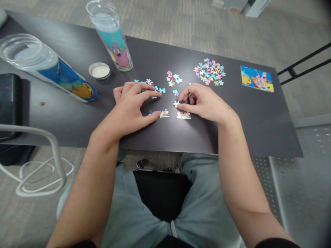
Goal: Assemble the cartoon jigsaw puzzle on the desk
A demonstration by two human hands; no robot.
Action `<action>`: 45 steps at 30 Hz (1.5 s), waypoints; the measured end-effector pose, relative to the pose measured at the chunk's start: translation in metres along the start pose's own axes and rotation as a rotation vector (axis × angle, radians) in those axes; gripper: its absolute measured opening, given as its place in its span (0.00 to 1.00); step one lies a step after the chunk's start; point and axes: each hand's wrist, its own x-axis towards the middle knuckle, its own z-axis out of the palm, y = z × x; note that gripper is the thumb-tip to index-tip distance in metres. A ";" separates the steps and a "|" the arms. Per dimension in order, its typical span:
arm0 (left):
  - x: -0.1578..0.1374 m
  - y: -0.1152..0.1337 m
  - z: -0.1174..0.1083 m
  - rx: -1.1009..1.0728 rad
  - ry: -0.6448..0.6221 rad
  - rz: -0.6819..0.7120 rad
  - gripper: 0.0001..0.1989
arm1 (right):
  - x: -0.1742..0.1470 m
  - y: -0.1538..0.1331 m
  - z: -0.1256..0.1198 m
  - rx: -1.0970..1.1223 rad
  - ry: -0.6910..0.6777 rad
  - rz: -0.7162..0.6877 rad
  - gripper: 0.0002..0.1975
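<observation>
My right hand [203,100] pinches a small jigsaw puzzle piece [176,104] between thumb and fingertip, just above the table. Below it lies a joined strip of pinkish puzzle pieces [183,115]. My left hand [134,106] is spread, its thumb tip by a puzzle piece with a straight lower edge [164,113]. Under and beyond its fingers are blue joined pieces [160,90], partly hidden. A blue and pink piece [175,93] lies between the hands, and a small group of pieces [170,78] sits farther back.
A heap of loose pieces [210,71] lies at the back right, near a cartoon picture card [257,78]. On the left stand two clear-topped printed cylinders, one blue [64,77] and one with a pink figure [116,44], beside a round lid [99,71]. The dark table [263,124] has a near edge.
</observation>
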 end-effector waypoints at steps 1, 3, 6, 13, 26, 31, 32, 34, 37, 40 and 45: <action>0.000 -0.001 0.000 -0.004 0.011 0.001 0.30 | 0.000 0.000 0.001 0.000 -0.002 -0.017 0.09; 0.000 -0.003 0.001 -0.019 0.036 0.005 0.29 | 0.001 -0.002 0.002 -0.012 -0.018 -0.033 0.06; 0.000 -0.007 0.002 -0.043 0.054 0.015 0.28 | 0.000 -0.007 0.002 -0.033 -0.023 -0.040 0.04; 0.003 -0.008 0.002 -0.064 0.047 0.005 0.28 | 0.001 -0.012 0.002 -0.093 -0.020 -0.011 0.03; 0.000 -0.010 -0.008 -0.097 -0.002 -0.021 0.19 | -0.004 -0.019 -0.002 -0.065 -0.066 0.036 0.05; 0.000 -0.012 -0.010 -0.111 -0.006 -0.025 0.20 | -0.012 -0.006 -0.016 -0.051 -0.080 0.052 0.17; 0.000 -0.012 -0.010 -0.114 -0.001 -0.029 0.21 | -0.014 -0.001 -0.018 -0.052 -0.070 0.039 0.18; 0.001 -0.011 -0.010 -0.120 0.004 -0.036 0.23 | -0.017 0.005 -0.021 -0.054 -0.049 0.041 0.20; 0.001 -0.010 -0.009 -0.128 0.010 -0.040 0.24 | -0.021 0.008 -0.026 -0.040 -0.044 0.099 0.20; 0.000 -0.008 -0.008 -0.119 0.029 -0.044 0.23 | -0.025 0.006 -0.031 -0.018 -0.043 0.155 0.22; 0.000 -0.003 -0.005 -0.106 0.023 -0.035 0.20 | -0.027 0.006 -0.033 0.012 -0.032 0.183 0.24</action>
